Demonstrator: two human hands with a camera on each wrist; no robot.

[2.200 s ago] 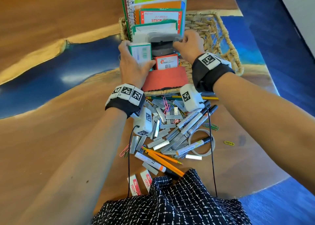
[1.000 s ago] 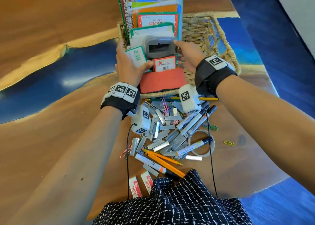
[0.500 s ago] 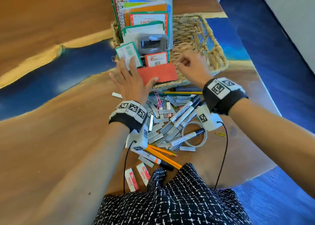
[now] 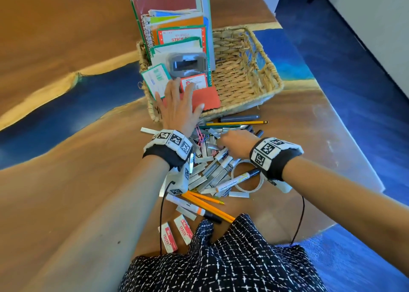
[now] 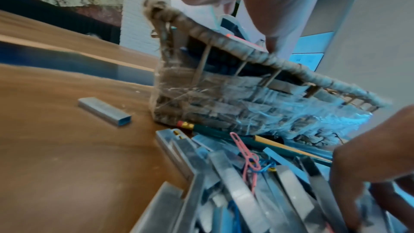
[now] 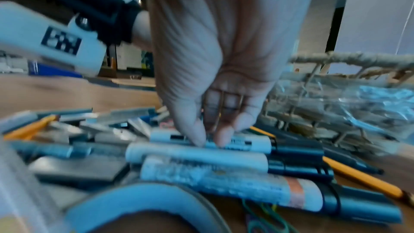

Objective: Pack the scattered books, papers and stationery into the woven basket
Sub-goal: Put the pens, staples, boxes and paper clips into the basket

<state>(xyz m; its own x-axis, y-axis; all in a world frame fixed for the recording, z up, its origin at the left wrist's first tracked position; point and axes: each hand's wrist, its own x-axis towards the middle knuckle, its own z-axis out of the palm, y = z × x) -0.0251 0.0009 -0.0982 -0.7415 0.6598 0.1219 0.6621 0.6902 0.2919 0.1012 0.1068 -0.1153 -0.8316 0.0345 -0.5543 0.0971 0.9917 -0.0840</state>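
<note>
Nearest: two erasers [image 4: 177, 233] in red-white sleeves, flat on wooden table [image 4: 66, 181]. Next: yellow pencils [image 4: 208, 206], white markers [image 4: 234, 181], tape roll [image 4: 247, 189], all in pile w/ metal staple strips [image 4: 203, 159] and paper clips [image 4: 200, 134].
R hand [image 4: 236, 143]: over the pile, thumb + fingertips [image 6: 220, 135] pinching a white marker [image 6: 246, 142].
L hand [image 4: 179, 108]: fingers spread straight, grasping nothing, at near rim of woven basket [image 4: 243, 77].
Basket, L half: notebooks [image 4: 168, 6] upright, grey stapler [image 4: 186, 65], small boxes, red pad [image 4: 205, 98]. R half: bare weave.

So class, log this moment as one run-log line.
left hand: open, over basket front | right hand: fingertips on marker in pile | basket: books upright
</note>
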